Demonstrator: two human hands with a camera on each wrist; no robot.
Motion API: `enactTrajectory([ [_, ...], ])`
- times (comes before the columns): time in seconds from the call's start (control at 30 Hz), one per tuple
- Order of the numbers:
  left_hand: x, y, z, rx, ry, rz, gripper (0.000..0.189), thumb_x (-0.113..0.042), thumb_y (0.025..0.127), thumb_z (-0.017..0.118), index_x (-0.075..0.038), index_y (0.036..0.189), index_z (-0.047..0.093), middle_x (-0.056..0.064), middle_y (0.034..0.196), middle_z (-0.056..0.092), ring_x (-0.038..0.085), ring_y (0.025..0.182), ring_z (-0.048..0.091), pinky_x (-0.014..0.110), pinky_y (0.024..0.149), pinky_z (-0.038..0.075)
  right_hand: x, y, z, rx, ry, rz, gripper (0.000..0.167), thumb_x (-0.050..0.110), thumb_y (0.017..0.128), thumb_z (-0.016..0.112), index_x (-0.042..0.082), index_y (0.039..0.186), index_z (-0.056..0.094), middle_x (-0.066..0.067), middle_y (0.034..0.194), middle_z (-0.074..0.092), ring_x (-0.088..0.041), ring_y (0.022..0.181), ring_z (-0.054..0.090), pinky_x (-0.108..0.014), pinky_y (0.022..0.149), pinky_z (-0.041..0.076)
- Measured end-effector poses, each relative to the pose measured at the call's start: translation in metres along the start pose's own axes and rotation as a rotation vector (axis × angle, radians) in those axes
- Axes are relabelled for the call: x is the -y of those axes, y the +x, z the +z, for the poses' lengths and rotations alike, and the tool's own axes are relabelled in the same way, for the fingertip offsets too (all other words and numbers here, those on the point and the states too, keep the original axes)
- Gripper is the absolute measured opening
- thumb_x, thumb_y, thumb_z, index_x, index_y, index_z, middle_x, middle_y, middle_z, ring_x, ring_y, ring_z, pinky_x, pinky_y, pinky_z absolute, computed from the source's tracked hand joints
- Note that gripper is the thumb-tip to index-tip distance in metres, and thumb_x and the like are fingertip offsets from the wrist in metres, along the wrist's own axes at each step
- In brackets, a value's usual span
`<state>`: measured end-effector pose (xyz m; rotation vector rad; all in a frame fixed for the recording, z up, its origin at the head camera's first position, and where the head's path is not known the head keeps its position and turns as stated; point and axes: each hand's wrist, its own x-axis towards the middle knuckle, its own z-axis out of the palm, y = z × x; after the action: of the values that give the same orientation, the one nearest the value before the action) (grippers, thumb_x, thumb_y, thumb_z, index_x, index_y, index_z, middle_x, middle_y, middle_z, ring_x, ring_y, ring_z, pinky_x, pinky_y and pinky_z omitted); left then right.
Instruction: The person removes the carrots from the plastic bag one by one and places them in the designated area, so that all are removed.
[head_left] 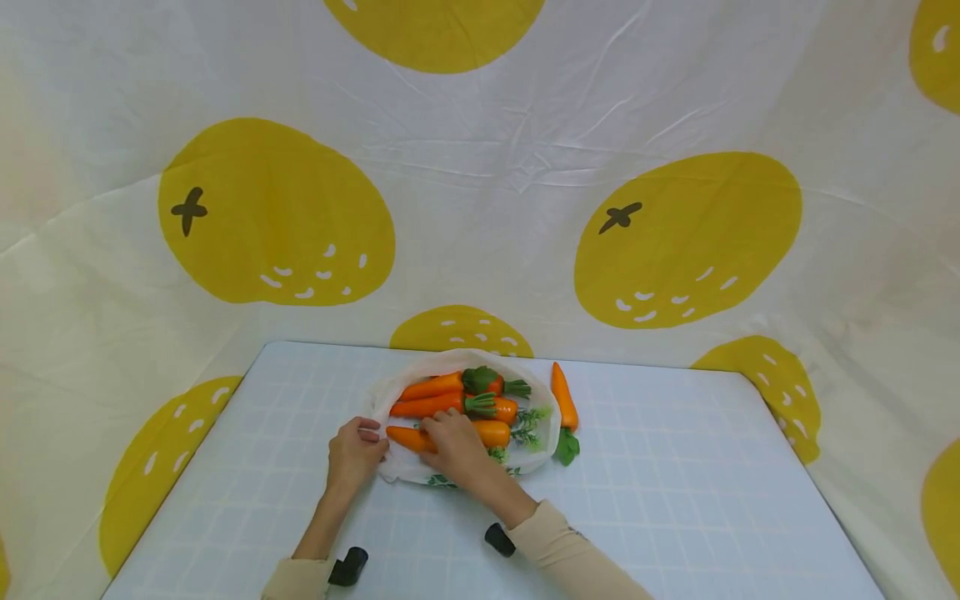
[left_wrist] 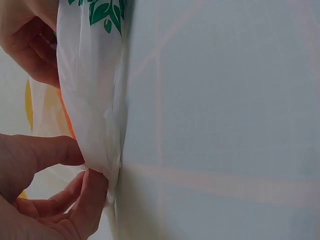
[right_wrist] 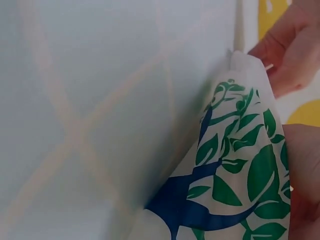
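A white plastic bag [head_left: 540,454] with a green leaf print lies on the table, its mouth spread round several orange carrots with green tops. My left hand [head_left: 356,454] is at the bag's left edge; in the left wrist view its thumb and forefinger [left_wrist: 92,192] pinch the plastic. Inside the bag, my right hand [head_left: 456,446] grips the nearest carrot [head_left: 491,433] from above, tip pointing left. Behind it lie another carrot [head_left: 427,407] and, farther back, one more carrot [head_left: 432,387]. The bag's printed side [right_wrist: 240,165] hides part of my right hand in the right wrist view.
One carrot [head_left: 564,398] lies outside the bag on the right, leafy end towards me. The pale checked table [head_left: 675,492] extends to both sides. A white curtain [head_left: 480,200] with yellow fruit prints hangs behind and beside it.
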<state>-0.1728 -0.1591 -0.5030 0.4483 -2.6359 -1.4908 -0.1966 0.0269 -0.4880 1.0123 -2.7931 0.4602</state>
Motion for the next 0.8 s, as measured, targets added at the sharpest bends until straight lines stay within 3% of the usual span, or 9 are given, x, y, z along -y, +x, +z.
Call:
enactTrajectory([
  [0.13,0.002,0.001,0.001,0.001,-0.016,0.007,0.026,0.0,0.086,0.07,0.01,0.109,0.064,0.019,0.085,0.07,0.023,0.062,0.071,0.028,0.056,0.056,0.0,0.001,0.0,-0.009,-0.069,0.0,0.021,0.024,0.087,0.084,0.012,0.095,0.07,0.001,0.079,0.059,-0.017,0.08,0.055,-0.026,0.075,0.046],
  [0.23,0.003,0.001,0.0,0.007,-0.009,0.008,0.026,-0.001,0.086,0.07,0.01,0.109,0.064,0.018,0.085,0.07,0.023,0.062,0.071,0.027,0.055,0.055,-0.002,-0.001,-0.003,-0.017,-0.063,0.004,0.02,0.023,0.086,0.084,0.011,0.096,0.07,0.001,0.08,0.059,-0.017,0.079,0.055,-0.025,0.074,0.046],
  [0.57,0.003,0.002,-0.001,0.012,0.022,0.017,0.025,-0.001,0.086,0.068,0.01,0.108,0.064,0.017,0.084,0.069,0.02,0.062,0.069,0.027,0.055,0.053,-0.01,-0.004,-0.026,0.008,0.219,0.102,0.034,0.023,0.092,0.079,0.005,0.119,0.07,-0.005,0.104,0.068,-0.018,0.091,0.058,-0.028,0.082,0.051],
  [0.8,0.002,0.002,0.0,0.016,0.031,-0.001,0.024,0.0,0.087,0.068,0.01,0.109,0.063,0.018,0.085,0.067,0.02,0.063,0.068,0.028,0.056,0.054,-0.023,-0.007,-0.044,-0.034,0.394,0.135,0.042,0.022,0.091,0.08,0.0,0.125,0.067,-0.012,0.116,0.068,-0.024,0.1,0.063,-0.035,0.09,0.055],
])
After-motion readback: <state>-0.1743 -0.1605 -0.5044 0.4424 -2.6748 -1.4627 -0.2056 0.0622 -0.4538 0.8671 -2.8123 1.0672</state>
